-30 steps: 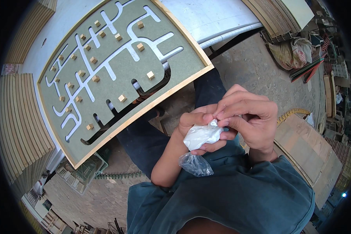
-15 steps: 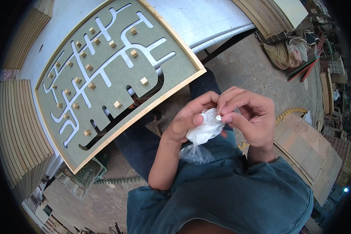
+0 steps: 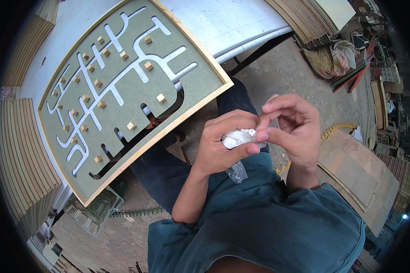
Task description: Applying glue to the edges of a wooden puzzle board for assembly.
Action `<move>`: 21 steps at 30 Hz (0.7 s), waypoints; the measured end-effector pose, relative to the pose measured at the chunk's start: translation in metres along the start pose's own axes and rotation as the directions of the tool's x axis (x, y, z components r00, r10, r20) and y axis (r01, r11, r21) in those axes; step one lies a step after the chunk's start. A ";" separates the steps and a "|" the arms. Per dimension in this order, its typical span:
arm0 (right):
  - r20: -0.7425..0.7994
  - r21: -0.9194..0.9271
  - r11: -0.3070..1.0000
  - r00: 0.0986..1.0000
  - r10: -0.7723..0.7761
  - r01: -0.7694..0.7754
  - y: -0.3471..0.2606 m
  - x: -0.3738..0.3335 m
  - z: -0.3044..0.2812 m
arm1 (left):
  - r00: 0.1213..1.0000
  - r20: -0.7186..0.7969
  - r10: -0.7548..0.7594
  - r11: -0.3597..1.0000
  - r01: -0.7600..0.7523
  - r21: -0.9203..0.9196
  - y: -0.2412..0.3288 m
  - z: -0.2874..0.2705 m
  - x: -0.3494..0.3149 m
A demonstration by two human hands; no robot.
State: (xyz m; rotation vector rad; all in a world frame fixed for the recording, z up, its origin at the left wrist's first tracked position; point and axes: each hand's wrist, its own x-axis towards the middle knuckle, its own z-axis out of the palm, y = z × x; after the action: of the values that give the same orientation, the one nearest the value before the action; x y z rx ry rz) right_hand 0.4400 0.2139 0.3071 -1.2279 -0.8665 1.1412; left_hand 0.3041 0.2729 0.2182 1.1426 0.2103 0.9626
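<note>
Currently the left hand (image 3: 218, 141) is curled around a small white plastic bag (image 3: 234, 139), its thumb along the near side. The bag is off the framed board (image 3: 139, 102), just beyond its near right corner, and a clear, crumpled tail (image 3: 237, 173) hangs below the fist. Farther from the framed board, the right hand (image 3: 291, 125) is half-curled, thumb tip at the bag's upper end; the fingertips partly hide that spot, so I cannot tell whether they pinch it. Small wooden cubes (image 3: 160, 98) stand among the slots of the framed board, which lies on a white table (image 3: 241, 27). Stacked wooden panels (image 3: 25, 150) are left of the framed board, a plastic crate (image 3: 96, 209) sits below its near edge, and plywood sheets (image 3: 359, 182) lie well to its right.
</note>
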 end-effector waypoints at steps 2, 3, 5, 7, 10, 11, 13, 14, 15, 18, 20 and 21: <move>0.035 0.022 0.998 0.998 0.056 -0.057 0.002 0.004 -0.005 | 0.996 0.085 0.034 0.999 -0.033 -0.011 0.002 -0.003 0.001; 0.137 0.030 0.998 0.990 0.041 -0.046 0.008 0.008 -0.010 | 0.996 0.084 0.031 0.999 -0.030 -0.012 0.002 -0.003 0.001; 0.239 0.042 0.998 0.971 0.025 -0.036 0.020 0.014 -0.017 | 0.984 0.169 0.056 0.992 -0.036 -0.121 -0.001 -0.003 -0.001; 0.379 0.181 0.964 0.918 0.113 -0.193 0.029 0.018 -0.020 | 0.975 0.223 -0.013 0.986 0.050 -0.162 -0.004 -0.006 -0.005; 0.367 0.136 0.934 0.893 0.261 -0.329 0.029 0.018 -0.011 | 0.945 0.308 -0.110 0.932 0.205 -0.297 -0.012 -0.009 -0.012; 0.395 0.146 0.906 0.863 0.315 -0.397 0.036 0.019 -0.014 | 0.929 0.343 -0.137 0.879 0.274 -0.391 -0.015 -0.008 -0.014; 0.378 0.181 0.886 0.862 0.339 -0.428 0.039 0.019 -0.010 | 0.892 0.432 -0.133 0.775 0.365 -0.516 -0.013 -0.003 -0.010; 0.359 0.215 0.864 0.859 0.364 -0.455 0.040 0.021 -0.008 | 0.893 0.430 -0.132 0.778 0.362 -0.514 -0.015 0.000 -0.009; 0.364 0.213 0.865 0.858 0.362 -0.455 0.042 0.022 -0.009 | 0.888 0.443 -0.120 0.722 0.384 -0.576 -0.017 0.002 -0.009; 0.370 0.047 0.901 0.845 0.385 -0.431 0.048 0.026 -0.019 | 0.872 0.475 -0.115 0.610 0.439 -0.659 -0.017 0.003 -0.012; 0.433 -0.186 0.885 0.773 0.464 -0.427 0.049 0.034 -0.024 | 0.841 0.481 -0.248 0.665 0.509 -0.546 -0.015 -0.003 -0.012; 0.406 -0.210 0.889 0.790 0.459 -0.408 0.048 0.036 -0.023 | 0.828 0.503 -0.248 0.681 0.519 -0.517 -0.015 -0.008 -0.012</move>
State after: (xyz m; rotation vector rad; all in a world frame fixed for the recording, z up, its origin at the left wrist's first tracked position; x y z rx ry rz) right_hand 0.4614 0.2410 0.2529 -1.3188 -1.0261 1.8243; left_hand 0.3001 0.2681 0.1982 0.5828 -0.1976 0.3321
